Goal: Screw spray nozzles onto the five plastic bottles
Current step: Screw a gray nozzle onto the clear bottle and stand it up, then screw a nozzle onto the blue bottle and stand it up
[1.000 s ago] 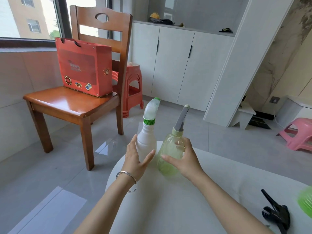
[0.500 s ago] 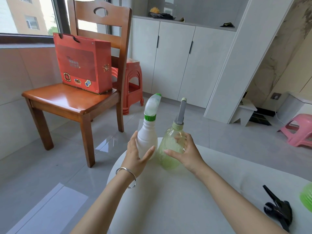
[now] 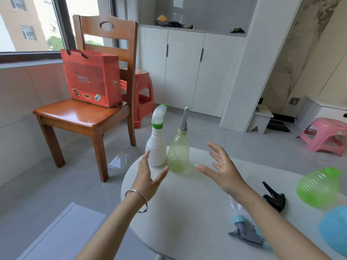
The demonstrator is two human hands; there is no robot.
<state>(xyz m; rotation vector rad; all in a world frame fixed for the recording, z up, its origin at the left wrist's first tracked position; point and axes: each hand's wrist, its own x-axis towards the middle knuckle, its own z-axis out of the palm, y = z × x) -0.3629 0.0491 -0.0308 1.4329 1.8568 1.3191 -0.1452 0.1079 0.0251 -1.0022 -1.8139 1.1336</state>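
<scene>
At centre frame, a white bottle (image 3: pixel 156 151) and a pale green bottle (image 3: pixel 178 152) stand upright, side by side and seemingly touching, at the far edge of the round white worktop (image 3: pixel 187 203). Each already carries a nozzle. The left hand (image 3: pixel 148 177) and right hand (image 3: pixel 223 171) hover near them, each grip spread and holding nothing. At lower right lie a black nozzle (image 3: pixel 274 196), a blue-grey nozzle (image 3: pixel 247 229), a ribbed green bottle (image 3: pixel 319 186) and a blurred blue bottle (image 3: pixel 336 228). The bottles look empty, light and thin-walled, likely to tip or dent. The body suits one hand and the threaded collar the other. No bottle shows a label. Print on the red bag (image 3: pixel 92 79) at upper left is too small to read.
</scene>
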